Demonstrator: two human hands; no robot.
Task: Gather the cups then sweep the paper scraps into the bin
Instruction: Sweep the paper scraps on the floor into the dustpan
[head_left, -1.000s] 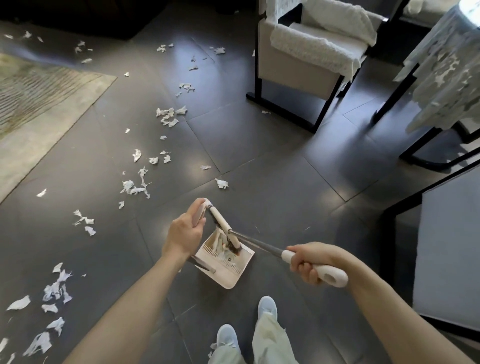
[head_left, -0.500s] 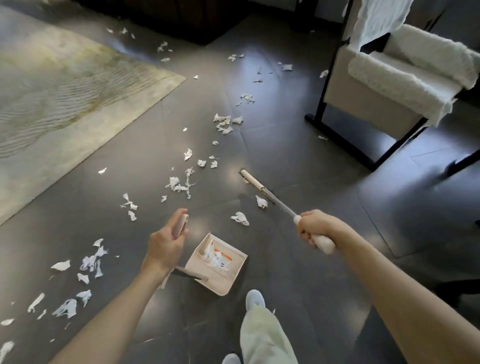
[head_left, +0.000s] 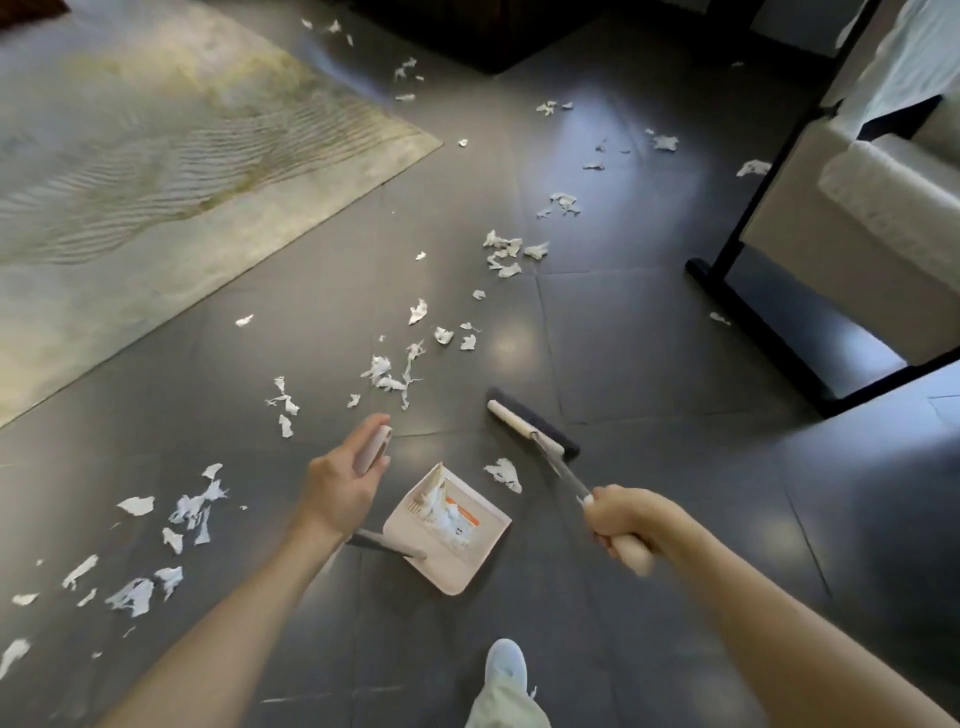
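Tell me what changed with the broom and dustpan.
The dark-bristled head of the beige broom left the beige plastic dustpan and moved away onto the floor, behind a white paper scrap. The right hand still grips the broom, the left hand the dustpan handle.

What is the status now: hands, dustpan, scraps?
Left hand holds dustpan handle, right hand grips broom. Dustpan on floor, scraps inside. Nearest scrap between broom head and dustpan; nothing blocking.

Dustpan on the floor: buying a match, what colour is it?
The plastic dustpan is pale beige, orange label inside; head view.
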